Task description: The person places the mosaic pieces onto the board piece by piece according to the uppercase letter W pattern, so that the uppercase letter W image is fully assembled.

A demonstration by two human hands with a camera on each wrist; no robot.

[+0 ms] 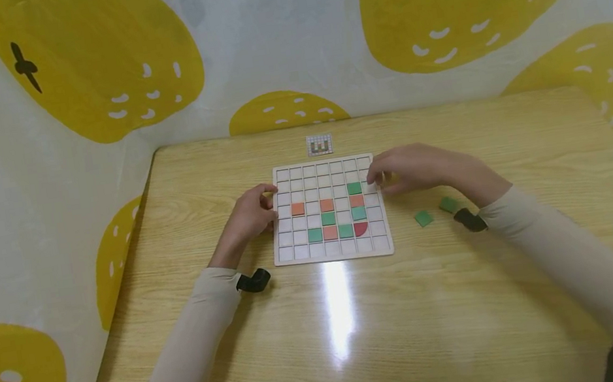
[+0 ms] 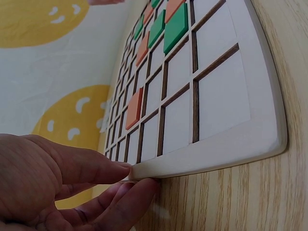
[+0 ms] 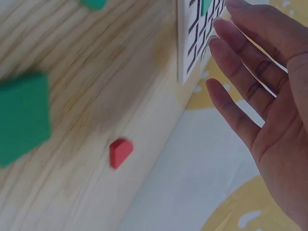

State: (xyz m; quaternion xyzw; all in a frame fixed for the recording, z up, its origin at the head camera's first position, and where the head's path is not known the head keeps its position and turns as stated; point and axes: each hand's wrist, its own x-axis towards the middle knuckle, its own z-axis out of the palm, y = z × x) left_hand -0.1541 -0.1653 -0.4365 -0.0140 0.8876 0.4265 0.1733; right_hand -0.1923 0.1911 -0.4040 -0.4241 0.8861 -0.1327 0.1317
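A white grid board (image 1: 291,256) lies on the table, with several green and orange square tiles and a red quarter-round tile (image 1: 361,229) in its cells. At the board's left edge my left hand (image 1: 252,213) pinches the rim; in the left wrist view the thumb (image 2: 103,168) is on top and the fingers are lower. My right hand (image 1: 412,166) is at the board's right edge, its fingertips over the last column. In the right wrist view its fingers (image 3: 236,113) are spread, slightly bent, holding nothing visible.
Two loose green tiles, one nearer (image 1: 423,218) and one by the right wrist (image 1: 449,205), lie right of the board. A red rounded piece (image 3: 120,153) lies on the table, not visible in the head view. A small pattern card (image 1: 319,145) lies behind the board.
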